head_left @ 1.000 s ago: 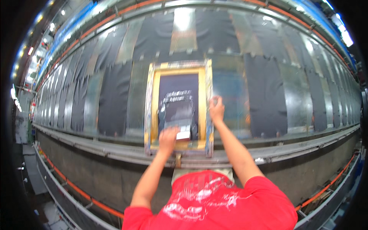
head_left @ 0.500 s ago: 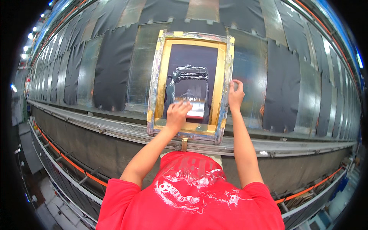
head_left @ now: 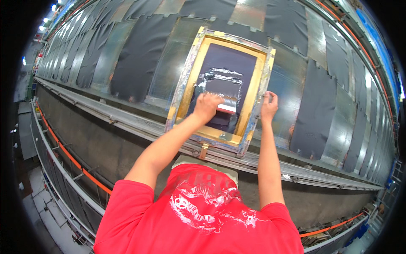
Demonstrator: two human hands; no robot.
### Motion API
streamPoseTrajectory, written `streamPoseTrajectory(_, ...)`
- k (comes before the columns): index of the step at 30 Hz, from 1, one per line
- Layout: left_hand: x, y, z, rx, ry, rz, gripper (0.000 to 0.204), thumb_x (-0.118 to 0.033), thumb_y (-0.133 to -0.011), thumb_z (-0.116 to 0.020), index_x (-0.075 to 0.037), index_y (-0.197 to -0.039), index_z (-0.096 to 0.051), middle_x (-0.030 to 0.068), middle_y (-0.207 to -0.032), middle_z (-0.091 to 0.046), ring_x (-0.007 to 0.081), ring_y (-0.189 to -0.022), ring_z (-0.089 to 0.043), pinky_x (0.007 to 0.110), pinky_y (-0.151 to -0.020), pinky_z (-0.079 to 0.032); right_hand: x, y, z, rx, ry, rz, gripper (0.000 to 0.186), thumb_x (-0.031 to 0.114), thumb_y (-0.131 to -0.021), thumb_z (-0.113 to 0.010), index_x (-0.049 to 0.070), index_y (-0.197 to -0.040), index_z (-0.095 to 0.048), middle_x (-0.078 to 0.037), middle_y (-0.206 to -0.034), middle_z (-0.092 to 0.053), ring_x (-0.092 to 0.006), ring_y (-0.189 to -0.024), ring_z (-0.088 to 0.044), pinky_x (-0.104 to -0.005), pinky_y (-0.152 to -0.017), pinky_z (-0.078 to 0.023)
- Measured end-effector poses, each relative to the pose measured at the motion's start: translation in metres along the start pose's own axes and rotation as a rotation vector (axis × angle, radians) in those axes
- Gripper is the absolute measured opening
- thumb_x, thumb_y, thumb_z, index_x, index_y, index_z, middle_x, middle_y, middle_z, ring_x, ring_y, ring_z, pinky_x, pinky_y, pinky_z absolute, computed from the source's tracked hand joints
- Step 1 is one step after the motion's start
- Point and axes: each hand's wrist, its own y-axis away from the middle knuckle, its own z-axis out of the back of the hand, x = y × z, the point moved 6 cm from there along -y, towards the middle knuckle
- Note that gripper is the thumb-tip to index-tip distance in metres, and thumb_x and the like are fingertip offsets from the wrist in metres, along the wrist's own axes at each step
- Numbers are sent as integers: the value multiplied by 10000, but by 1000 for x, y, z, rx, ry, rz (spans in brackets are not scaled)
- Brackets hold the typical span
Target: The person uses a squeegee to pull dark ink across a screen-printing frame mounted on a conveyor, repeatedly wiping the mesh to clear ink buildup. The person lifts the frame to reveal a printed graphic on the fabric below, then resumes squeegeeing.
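A screen printing frame (head_left: 189,70) with a yellow-taped inner border lies on the long table, slightly turned. Its dark mesh (head_left: 226,55) carries shiny streaks of wet ink (head_left: 226,73). My left hand (head_left: 207,106) is closed on the left end of a squeegee (head_left: 227,106), which has a pale blade side and a red lower edge. The squeegee rests on the lower middle of the mesh; my fingers hide its left part. At the frame's right outer side, my right hand (head_left: 269,106) has its fingers bent and closed against the edge.
Rows of dark fabric pieces (head_left: 146,55) lie on the shiny table (head_left: 101,59) to both sides and behind. A metal rail (head_left: 139,127) runs along the near edge, with a brass-coloured clip (head_left: 204,151) at the frame. Behind me is an orange rail (head_left: 80,165).
The view has tilted, so the table and frame look turned clockwise. My left hand and the squeegee have moved farther up the mesh. My right hand stays at the frame's right side.
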Motion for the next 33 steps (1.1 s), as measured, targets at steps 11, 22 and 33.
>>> streamPoseTrajectory(11,-2,95,45,41,124,-81,455,6,-741,-624,-133,-1170,-682,31,-1270,-662,260,-1169,-612,403,-969,-470,42,-24,-6,-12,4,-40,479,460,-967,-593,-9,-1024,-675,-171,-955,-712,-299,-932,-657,-397,-863,-490)
streamPoseTrajectory(22,246,163,169,181,38,45,506,1,-730,-639,-149,-1211,-685,52,-1292,-663,275,-1220,-598,429,-993,-460,178,107,-234,28,-138,-6,447,431,-979,-583,6,-1100,-649,-205,-1010,-707,-329,-971,-663,-409,-884,-486)
streamPoseTrajectory(33,334,189,227,283,24,27,550,30,-706,-626,-117,-1235,-657,93,-1349,-608,316,-1226,-579,437,-1019,-446,242,163,-318,57,-173,-38,416,430,-985,-545,51,-1138,-623,-220,-840,-678,-335,-779,-661,-457,-744,-487)
